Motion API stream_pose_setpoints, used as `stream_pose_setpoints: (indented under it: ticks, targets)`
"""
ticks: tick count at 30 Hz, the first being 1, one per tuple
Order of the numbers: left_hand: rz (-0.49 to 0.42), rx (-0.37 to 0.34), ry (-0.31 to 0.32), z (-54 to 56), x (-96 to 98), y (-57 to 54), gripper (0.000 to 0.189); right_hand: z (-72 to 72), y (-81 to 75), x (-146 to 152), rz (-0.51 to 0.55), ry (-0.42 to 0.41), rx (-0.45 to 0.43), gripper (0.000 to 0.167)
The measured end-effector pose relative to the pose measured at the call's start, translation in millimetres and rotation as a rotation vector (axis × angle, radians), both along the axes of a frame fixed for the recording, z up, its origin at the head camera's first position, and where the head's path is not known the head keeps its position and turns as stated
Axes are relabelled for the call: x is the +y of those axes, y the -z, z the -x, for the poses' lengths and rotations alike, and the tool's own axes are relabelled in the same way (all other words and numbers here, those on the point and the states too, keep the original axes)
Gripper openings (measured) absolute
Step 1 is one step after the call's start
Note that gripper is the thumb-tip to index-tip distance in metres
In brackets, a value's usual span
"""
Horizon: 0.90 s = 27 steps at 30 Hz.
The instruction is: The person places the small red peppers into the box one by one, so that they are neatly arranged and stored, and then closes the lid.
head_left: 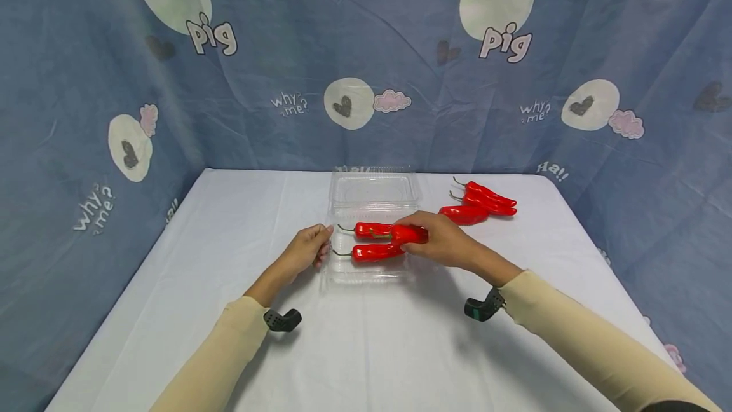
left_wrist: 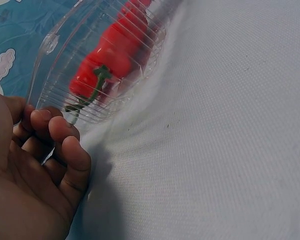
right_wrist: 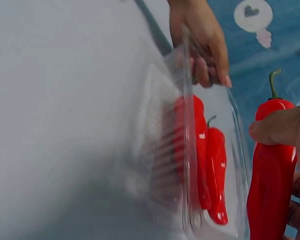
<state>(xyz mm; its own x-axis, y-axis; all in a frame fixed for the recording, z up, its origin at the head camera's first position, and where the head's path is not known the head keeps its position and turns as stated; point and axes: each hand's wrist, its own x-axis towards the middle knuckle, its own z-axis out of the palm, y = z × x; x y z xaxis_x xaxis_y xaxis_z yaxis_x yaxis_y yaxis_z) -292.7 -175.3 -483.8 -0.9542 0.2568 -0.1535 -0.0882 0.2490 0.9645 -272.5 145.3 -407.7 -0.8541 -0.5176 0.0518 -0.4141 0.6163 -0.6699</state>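
Note:
A clear plastic clamshell container (head_left: pixel 366 277) lies with its lid (head_left: pixel 374 191) folded back on the white table. My left hand (head_left: pixel 309 245) pinches its left rim between thumb and curled fingers, seen close in the left wrist view. Two red peppers (head_left: pixel 372 252) with green stems lie side by side in the base, stems to the left. Held between the thumb and fingers of my right hand (head_left: pixel 437 240) is another red pepper (right_wrist: pixel 271 175), over the right part of the container. Its stem end shows past the thumb in the right wrist view.
Three more red peppers (head_left: pixel 486 194) lie in a bunch at the back right of the white-covered table (head_left: pixel 171 310). A blue patterned cloth (head_left: pixel 366 30) hangs behind and along both sides.

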Motion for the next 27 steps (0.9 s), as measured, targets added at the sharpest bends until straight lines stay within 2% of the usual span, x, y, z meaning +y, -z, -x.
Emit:
stream_pose_setpoints:
  ticks: [17, 27]
  targets:
    - [-0.003, 0.009, 0.006, 1.3, -1.5, 2.8, 0.044, -3.7, 5.3, -44.8, -0.143, -0.118, 0.062, 0.041]
    - [0.001, -0.003, -0.001, 1.6, -2.3, 4.3, 0.044, -6.4, 10.3, -63.3, -0.186, -0.138, 0.018, 0.045]
